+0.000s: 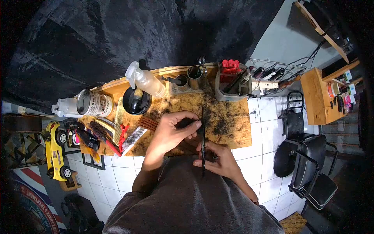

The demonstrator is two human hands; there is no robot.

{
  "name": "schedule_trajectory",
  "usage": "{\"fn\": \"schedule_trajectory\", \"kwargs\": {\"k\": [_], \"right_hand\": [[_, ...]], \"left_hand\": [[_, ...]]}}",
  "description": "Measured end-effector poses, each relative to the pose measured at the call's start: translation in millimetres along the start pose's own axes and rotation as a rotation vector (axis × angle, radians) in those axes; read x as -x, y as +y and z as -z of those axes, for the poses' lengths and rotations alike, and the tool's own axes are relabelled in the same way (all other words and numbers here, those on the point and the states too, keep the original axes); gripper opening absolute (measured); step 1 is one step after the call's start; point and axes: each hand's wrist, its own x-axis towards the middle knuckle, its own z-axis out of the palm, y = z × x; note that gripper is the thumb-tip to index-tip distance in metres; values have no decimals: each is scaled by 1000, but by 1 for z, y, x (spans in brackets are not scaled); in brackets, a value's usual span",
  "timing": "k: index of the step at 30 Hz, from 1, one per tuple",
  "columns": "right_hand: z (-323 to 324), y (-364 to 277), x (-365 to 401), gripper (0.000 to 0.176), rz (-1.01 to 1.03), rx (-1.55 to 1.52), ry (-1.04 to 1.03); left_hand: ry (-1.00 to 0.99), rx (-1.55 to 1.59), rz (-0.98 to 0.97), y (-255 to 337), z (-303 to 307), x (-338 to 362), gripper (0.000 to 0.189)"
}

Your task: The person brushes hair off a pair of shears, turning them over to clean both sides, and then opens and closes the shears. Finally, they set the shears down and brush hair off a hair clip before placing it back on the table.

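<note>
A long, thin black tool (203, 144) stands upright in view before my chest, turned edge-on, so its exact kind does not show. My right hand (220, 158) is closed around its lower part, with thumb and fingers on either side. Higher up, the thumb and forefinger of my left hand (177, 130) pinch at the tool's side. Under both hands is a wooden counter (230, 132) strewn with dark hair clippings. A brown brush or comb (148, 123) lies just beside my left wrist.
Along the counter's back stand a spray bottle (150, 82), a black bowl (130, 107) with a brush, a tin (97, 103), cups (194, 80) and a grey bin (230, 93) of tools. Combs and brushes (105, 136) lie left. A black chair (311, 163) stands right.
</note>
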Motion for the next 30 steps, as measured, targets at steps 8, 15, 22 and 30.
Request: {"fn": "schedule_trajectory", "kwargs": {"k": [8, 15, 22, 30], "right_hand": [[-2, -4, -3, 30, 82, 41, 68], [-2, 0, -4, 34, 13, -15, 42], [1, -3, -2, 44, 26, -40, -29], [0, -6, -1, 32, 83, -19, 7]], "left_hand": [[71, 19, -48, -1, 3, -2, 19], [66, -61, -113, 1, 5, -1, 23], [62, 6, -99, -3, 8, 1, 22], [34, -100, -41, 0, 8, 2, 14]]}}
